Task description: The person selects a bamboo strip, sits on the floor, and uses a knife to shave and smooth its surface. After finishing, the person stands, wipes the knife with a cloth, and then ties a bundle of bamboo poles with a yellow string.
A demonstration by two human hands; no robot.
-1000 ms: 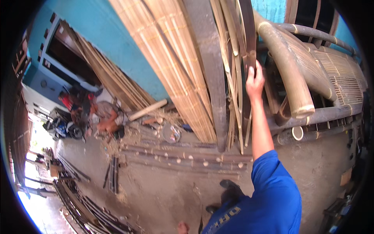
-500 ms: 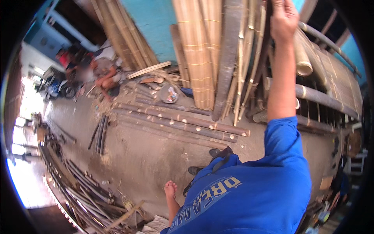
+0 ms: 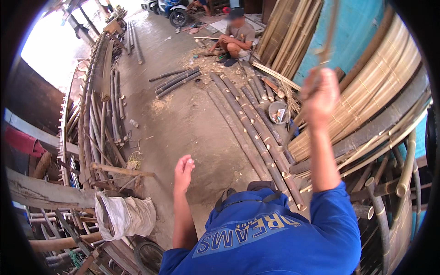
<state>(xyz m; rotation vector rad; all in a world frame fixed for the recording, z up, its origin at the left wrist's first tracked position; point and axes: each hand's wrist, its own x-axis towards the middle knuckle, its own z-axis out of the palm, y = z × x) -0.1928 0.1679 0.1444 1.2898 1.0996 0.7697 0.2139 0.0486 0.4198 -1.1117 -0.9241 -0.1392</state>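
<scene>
My right hand [image 3: 321, 94] is raised at the right, blurred by motion, its fingers closed round a long thin brown stick-like piece [image 3: 331, 34]. The piece points up past the top edge, and blur hides its exact kind. Behind that hand lean woven split-bamboo panels [image 3: 366, 103]. Over the floor, in front of my body, my left hand [image 3: 183, 172] hangs with loosely bent fingers and nothing in it. Long dark bamboo poles [image 3: 250, 126] with notches cut along them lie on the ground between my hands, touched by neither.
A co-worker [image 3: 238, 36] squats on the far floor among bamboo scraps. Short dark poles [image 3: 178, 82] lie mid-floor; a grey bucket [image 3: 277, 112] stands beside the long ones. Piled poles [image 3: 98, 114] line the left, with a white sack [image 3: 126, 215] nearby. A motorcycle [image 3: 176, 13] is parked far off.
My view has swung left, bringing the walkway and the squatting co-worker nearer the middle. My right hand has come lower, showing the thin piece in it. My left hand is raised higher.
</scene>
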